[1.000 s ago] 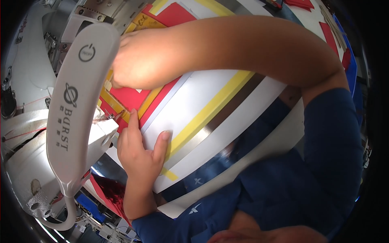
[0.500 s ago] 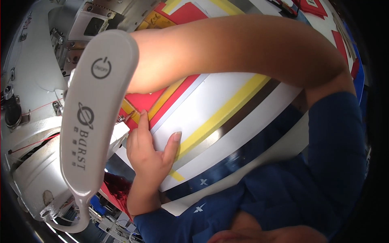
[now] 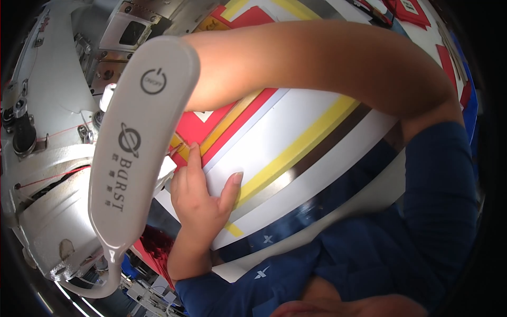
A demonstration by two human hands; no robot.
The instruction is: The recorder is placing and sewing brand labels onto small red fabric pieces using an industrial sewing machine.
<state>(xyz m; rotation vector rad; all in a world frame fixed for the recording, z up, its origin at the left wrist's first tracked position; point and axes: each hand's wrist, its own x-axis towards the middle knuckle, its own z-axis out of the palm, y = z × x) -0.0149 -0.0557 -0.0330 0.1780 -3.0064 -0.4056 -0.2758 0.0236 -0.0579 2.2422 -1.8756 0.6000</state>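
My left hand [image 3: 203, 206] lies spread on the work surface, its index fingertip on the lower corner of a yellow template [image 3: 219, 132] with red material [image 3: 195, 127] inside it. My right forearm arches across the top, and my right hand [image 3: 195, 74] disappears behind the white head of a machine lamp [image 3: 142, 142], so its fingers and anything in them are hidden. A white sheet [image 3: 274, 137] with yellow tape [image 3: 285, 158] lies beneath my arm, beside the template.
A sewing machine [image 3: 47, 211] with metal fittings and red thread fills the left. Red pieces [image 3: 406, 10] lie at the upper right near dark-handled tools [image 3: 375, 10]. Glossy red material [image 3: 156, 253] is below the lamp, and a blue edge [image 3: 470, 105] runs along the far right.
The lamp, machine and template appear shifted rightward in the picture, as does my left hand. Part of my right hand showed left of centre a second ago; now the lamp hides its fingers.
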